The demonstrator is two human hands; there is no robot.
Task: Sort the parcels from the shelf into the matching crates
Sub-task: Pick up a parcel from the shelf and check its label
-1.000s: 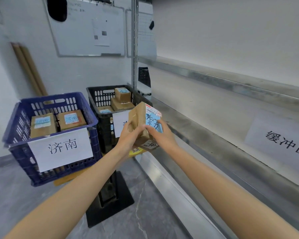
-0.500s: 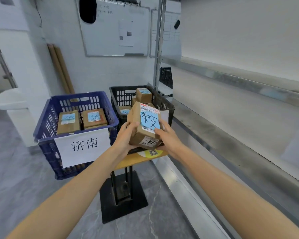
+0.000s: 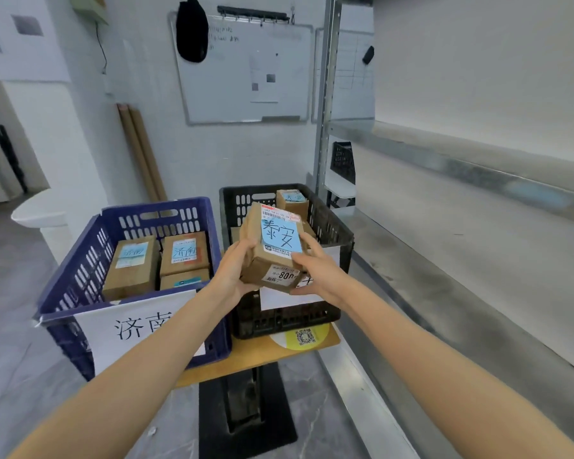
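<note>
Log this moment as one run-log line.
held: parcel marked 泰安 | left hand: gripping | right hand: gripping | location: by black crate

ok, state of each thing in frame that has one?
parcel marked 泰安: held in the air, blue label up.
left hand: grips the parcel's left side.
right hand: grips its right side.
blue crate: marked 济南, three parcels visible inside.
black crate: more parcels inside, count unclear.

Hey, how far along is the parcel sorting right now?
Done: three parcels lie in the blue crate, more in the black crate. In hand: left hand and right hand hold a box at the black crate. Left: dropping it in; the visible shelf shows none.
</note>
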